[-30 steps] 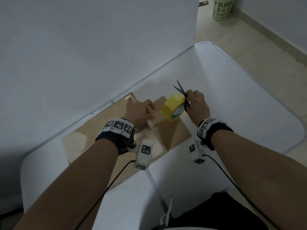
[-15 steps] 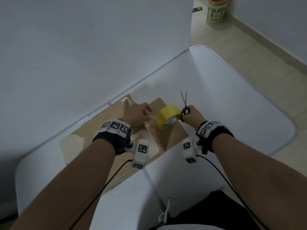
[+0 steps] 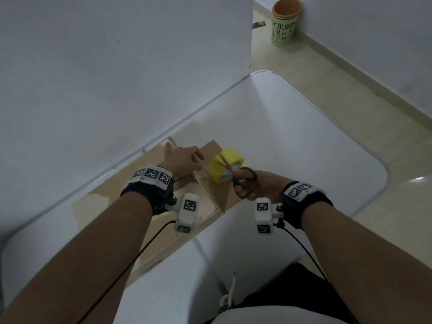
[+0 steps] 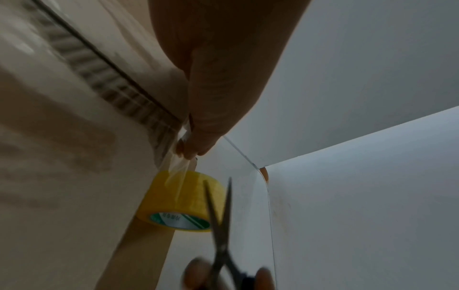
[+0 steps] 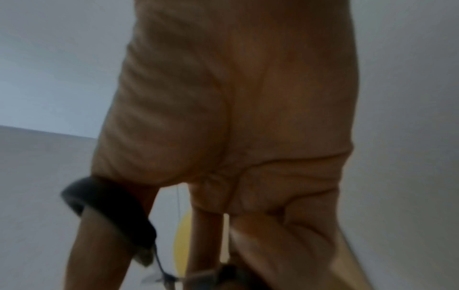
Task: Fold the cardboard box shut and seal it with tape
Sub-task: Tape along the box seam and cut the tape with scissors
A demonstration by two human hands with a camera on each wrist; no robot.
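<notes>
Two hands are busy with one job: cutting the tape. The cardboard box (image 3: 149, 206) lies on the white table (image 3: 304, 160), at about 9 o'clock from the table's middle. Its flaps look folded shut, and a clear strip of tape (image 4: 177, 166) runs along the seam. So the folding seems done, and the sealing is nearly done.

The left hand (image 3: 184, 160) rests on top of the box. In the left wrist view, its fingertips (image 4: 198, 149) pinch the clear strip right at the box's edge and hold it tight. The yellow tape roll (image 3: 225, 168) hangs on the strip, just beside those fingertips, at about 3 o'clock from the left hand.

The right hand (image 3: 259, 185) holds the scissors (image 3: 243, 181), with fingers curled through the black loops. The blades are a little apart and point toward 11 o'clock, across the front of the roll.

Next, I think the blades need to slip around the strip, between the pinching fingertips and the roll, and then snip. The blades must stay clear of those fingertips.
</notes>
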